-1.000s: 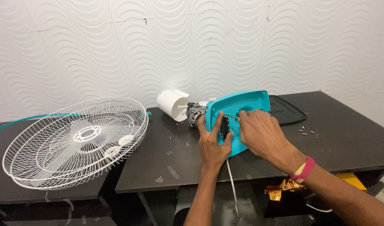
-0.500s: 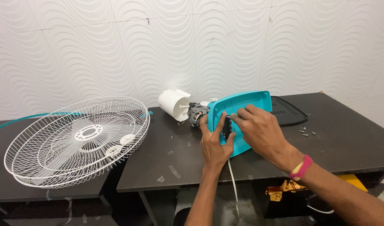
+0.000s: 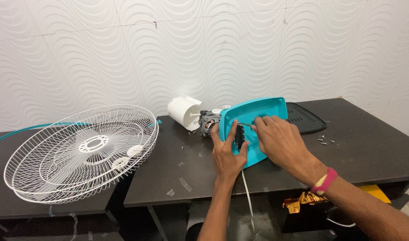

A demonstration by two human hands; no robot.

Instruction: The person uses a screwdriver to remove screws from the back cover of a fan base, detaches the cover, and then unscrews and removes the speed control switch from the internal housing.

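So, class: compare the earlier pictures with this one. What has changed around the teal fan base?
Very little. The right hand has crept slightly left along the teal fan base, fingertips working at its dark switch block. The left hand still props the base. Wire fan guard, motor and screws stayed put.

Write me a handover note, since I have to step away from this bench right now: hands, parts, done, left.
Left hand: steadies the tilted teal fan base, thumb beside the small black switch block.
Right hand: pinches a thin metal tool at the top of that block.
Parts: motor and white motor cover behind the base; white wire guards stacked on the left table; black base plate and loose screws to the right.
Done: fan stripped, base plate off.
Left: the switch block is not yet free.
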